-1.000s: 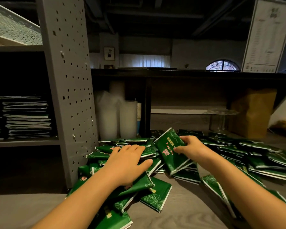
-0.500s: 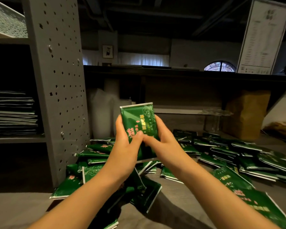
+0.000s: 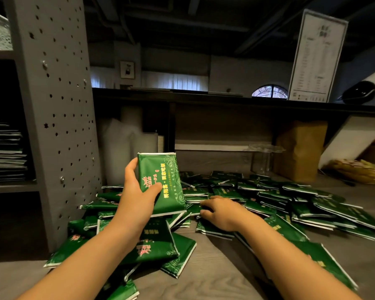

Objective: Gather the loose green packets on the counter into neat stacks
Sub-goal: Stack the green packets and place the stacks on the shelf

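Left hand [image 3: 136, 191]: raised above the counter [image 3: 214, 273], clamped on one green packet [image 3: 162, 176]. The thumb is laid across the printed face and the fingers are wrapped round the left edge. The packet is held upright, tilted slightly, printed side toward the camera, white seam uppermost.

Right hand [image 3: 221, 213]: lowered, palm down, just right of the held packet's lower corner. The fingers are bent onto the loose packets [image 3: 268, 195]; whether one is pinched cannot be told.

The loose packets are spread flat and overlapping across the counter, from under both forearms back toward the rear wall and out to the right. A second heap [image 3: 156, 245] is seen below the left forearm, the packets lying at mixed angles.

Surroundings: a perforated grey panel [image 3: 56, 105] is noted at left, touching the heap's edge. Translucent stacked cups [image 3: 126, 152] are noted behind the held packet. A brown paper bag [image 3: 299, 148] is placed at rear right. A menu card [image 3: 316, 57] is stood on the raised ledge above.
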